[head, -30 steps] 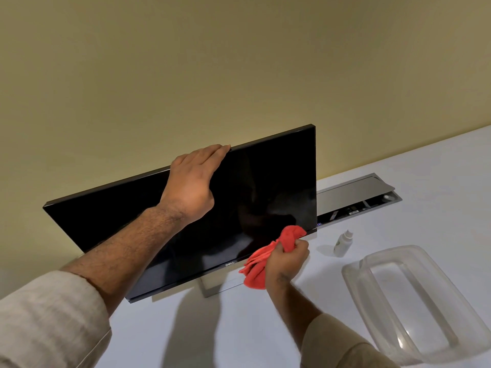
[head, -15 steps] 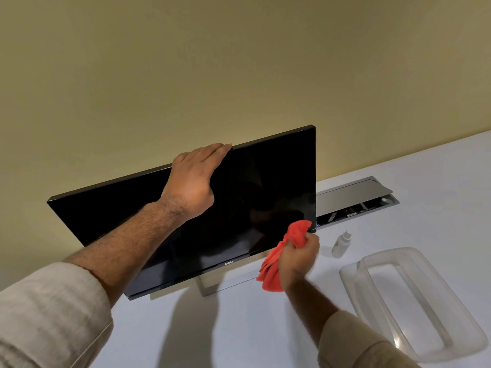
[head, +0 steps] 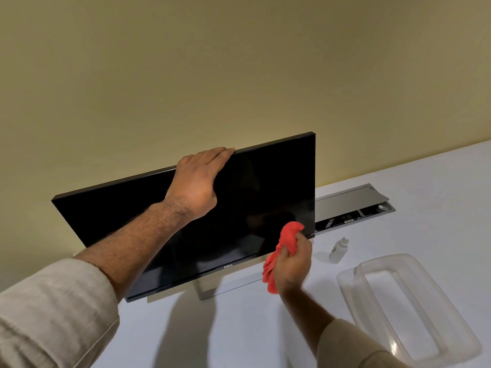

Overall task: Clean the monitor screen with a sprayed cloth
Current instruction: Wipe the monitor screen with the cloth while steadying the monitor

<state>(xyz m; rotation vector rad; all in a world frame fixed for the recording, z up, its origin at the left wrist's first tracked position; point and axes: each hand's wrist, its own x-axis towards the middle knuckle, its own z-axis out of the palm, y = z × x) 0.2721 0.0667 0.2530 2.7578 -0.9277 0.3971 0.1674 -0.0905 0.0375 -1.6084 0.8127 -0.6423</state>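
A black monitor (head: 268, 187) stands on a white desk, its screen dark and tilted. My left hand (head: 198, 181) grips the monitor's top edge near the middle, fingers curled over the rim. My right hand (head: 293, 264) holds a bunched red cloth (head: 285, 243), whose top presses against the lower right corner of the screen. The rest of the cloth hangs below my fist. A small white spray bottle (head: 338, 249) stands upright on the desk just right of the monitor.
A clear plastic tray (head: 409, 312) lies on the white desk (head: 438, 187) at the right. A grey cable hatch (head: 353, 205) sits open behind the bottle, by the yellow wall. The monitor's silver stand (head: 212, 288) rests under the screen.
My right hand has carried the red cloth to the right and slightly up along the screen's bottom edge to the lower right corner. My left hand has stayed on the top edge.
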